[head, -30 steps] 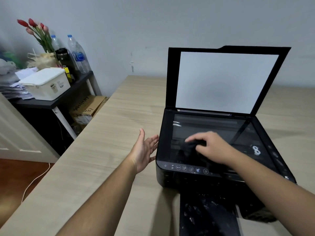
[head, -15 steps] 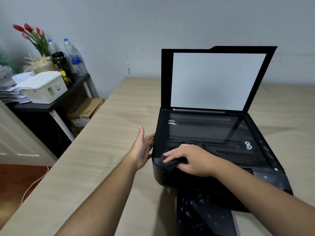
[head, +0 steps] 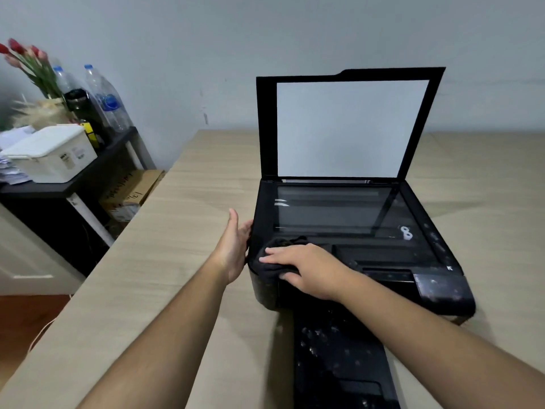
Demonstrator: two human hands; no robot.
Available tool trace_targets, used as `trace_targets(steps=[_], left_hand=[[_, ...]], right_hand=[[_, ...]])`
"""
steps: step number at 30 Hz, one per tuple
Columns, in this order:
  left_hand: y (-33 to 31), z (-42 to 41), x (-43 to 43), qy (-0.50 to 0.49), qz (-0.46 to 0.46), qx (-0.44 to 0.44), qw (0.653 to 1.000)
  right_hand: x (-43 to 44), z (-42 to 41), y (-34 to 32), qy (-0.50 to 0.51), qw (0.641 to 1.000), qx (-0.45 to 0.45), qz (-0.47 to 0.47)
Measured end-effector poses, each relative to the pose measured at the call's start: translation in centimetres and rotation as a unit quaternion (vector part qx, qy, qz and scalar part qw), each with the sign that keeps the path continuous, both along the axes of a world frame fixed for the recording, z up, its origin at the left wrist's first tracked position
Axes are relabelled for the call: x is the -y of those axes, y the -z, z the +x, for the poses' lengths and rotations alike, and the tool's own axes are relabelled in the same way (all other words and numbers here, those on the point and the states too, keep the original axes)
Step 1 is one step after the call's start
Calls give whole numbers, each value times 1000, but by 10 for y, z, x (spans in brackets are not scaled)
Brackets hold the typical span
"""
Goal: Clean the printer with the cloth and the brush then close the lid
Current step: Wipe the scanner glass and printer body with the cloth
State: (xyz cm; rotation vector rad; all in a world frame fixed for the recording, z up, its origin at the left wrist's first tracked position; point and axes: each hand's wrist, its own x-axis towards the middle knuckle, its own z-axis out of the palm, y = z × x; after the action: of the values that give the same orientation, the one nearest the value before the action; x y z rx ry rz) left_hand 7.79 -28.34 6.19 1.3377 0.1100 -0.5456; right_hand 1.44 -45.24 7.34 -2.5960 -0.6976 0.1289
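Printer (head: 354,255): black all-in-one flatbed, standing on a light wooden table (head: 177,231), front edge towards the person
Lid (head: 351,128): raised upright at the back of the printer, its white inner pad facing the person
Scanner glass (head: 333,211): uncovered, just below the lid hinge, with pale reflections near the printer's left edge
Cloth (head: 269,270): dark and bunched, on the printer's front-left corner, draped partly over the front edge
Right hand (head: 309,270): lies on top of the cloth at that front-left corner; its fingers are close together across the cloth and the thumb is tucked against the cloth's near fold, so the cloth is pinched between thumb and fingers
Left hand (head: 234,252): set against the printer's left side wall near the front; fingers straight and pressed together, thumb pointing up, palm towards the printer
Output tray (head: 339,367): black and speckled with pale marks, sticking out from the printer's front towards the person
Black shelf (head: 88,172): well to the left of the printer, beside the table
On the shelf: a white lidded box (head: 53,154), two clear water bottles (head: 109,101), and red tulips (head: 26,60)
Cardboard box (head: 132,190): under the shelf, far left of the printer
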Motion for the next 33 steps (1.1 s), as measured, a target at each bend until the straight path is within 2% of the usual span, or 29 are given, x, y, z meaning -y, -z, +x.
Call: trace_targets(steps=[3, 7, 11, 16, 19, 21, 23, 24, 26, 27, 30, 33], left_hand=[[-2, -3, 0, 2, 9, 5, 1000], [-2, -4, 0, 4, 14, 3, 1000], [-1, -4, 6, 6, -13, 11, 1000], [0, -6, 8, 3, -17, 19, 1000], [-1, -5, 6, -9, 24, 20, 999], [-9, -8, 12, -53, 89, 42, 994], [-14, -9, 19, -114, 187, 129, 967], [-17, -9, 22, -123, 257, 205, 936], [-20, -6, 30, -76, 344, 333, 875], [-20, -4, 36, -40, 365, 364, 856], [-29, -7, 61, 68, 411, 396, 818], [-27, -13, 82, 169, 493, 378, 765]], right_hand=[[47, -16, 3, 31, 999, -2, -8], [115, -44, 12, 134, 991, 13, 23], [84, -36, 12, 110, 992, 48, 35], [14, -30, 22, 58, 993, 105, -17], [46, -47, 33, 67, 988, 140, -24], [74, -59, 33, 108, 985, 133, -25], [93, -67, 24, 133, 988, 73, 2], [98, -68, 16, 143, 988, 41, 41], [105, -70, -7, 197, 969, 40, 145], [109, -70, -20, 238, 950, 57, 194], [125, -69, -49, 357, 892, 126, 246], [130, -61, -49, 429, 873, 154, 175]])
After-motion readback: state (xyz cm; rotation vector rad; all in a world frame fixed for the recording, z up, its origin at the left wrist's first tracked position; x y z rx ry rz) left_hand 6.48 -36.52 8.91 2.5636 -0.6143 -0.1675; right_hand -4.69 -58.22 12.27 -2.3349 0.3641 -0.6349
